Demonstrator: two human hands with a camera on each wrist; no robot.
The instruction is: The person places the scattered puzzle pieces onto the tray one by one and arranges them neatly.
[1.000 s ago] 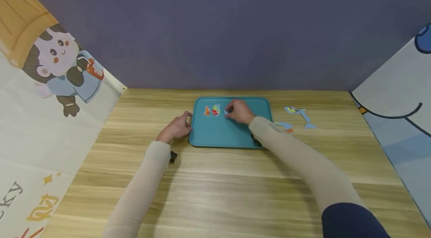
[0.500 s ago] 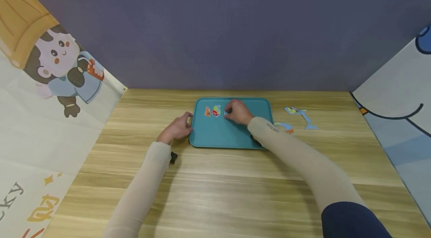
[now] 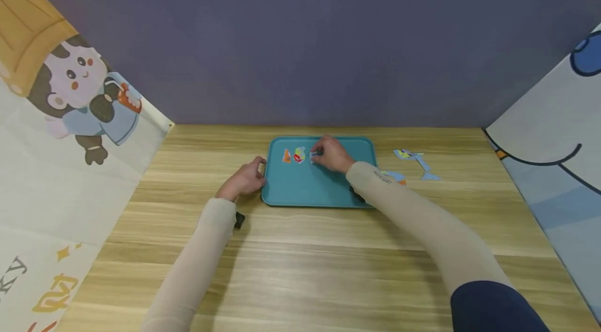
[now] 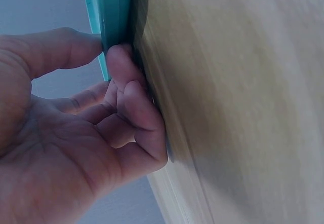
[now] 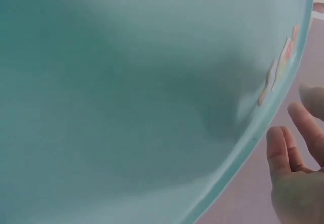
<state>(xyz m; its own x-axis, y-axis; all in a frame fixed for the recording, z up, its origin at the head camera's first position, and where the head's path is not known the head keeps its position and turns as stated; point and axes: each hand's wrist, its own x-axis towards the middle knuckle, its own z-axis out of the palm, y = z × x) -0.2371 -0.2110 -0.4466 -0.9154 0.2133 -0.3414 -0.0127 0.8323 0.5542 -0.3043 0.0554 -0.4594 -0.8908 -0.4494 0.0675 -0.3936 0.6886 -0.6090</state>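
Note:
A teal tray (image 3: pixel 305 188) lies on the wooden table, and my left hand (image 3: pixel 246 178) pinches its left rim. In the left wrist view the thumb (image 4: pixel 76 49) is on the rim, with curled fingers (image 4: pixel 144 110) low against its outer side. My right hand (image 3: pixel 331 153) is over the tray's upper middle, fingertips beside a small light-blue flat piece (image 3: pixel 312 157). From the right wrist the fingers (image 5: pixel 277 150) look loosely spread and apart from that piece (image 5: pixel 267 83). Left of it lie a red-yellow-green piece (image 3: pixel 299 155) and an orange piece (image 3: pixel 287 155), in a row.
Right of the tray lie more flat cut-outs: a yellow-blue piece (image 3: pixel 403 154), a blue strip (image 3: pixel 422 163) and a blue tail-shaped piece (image 3: pixel 430 177). A blue-orange piece (image 3: pixel 394 176) sits by the tray's right edge, partly behind the right sleeve. A dark wall (image 3: pixel 328 50) rises behind the table.
The head view has shifted slightly. Both hands keep their places at the tray, and slightly more of the light-blue piece shows beside the right fingertips.

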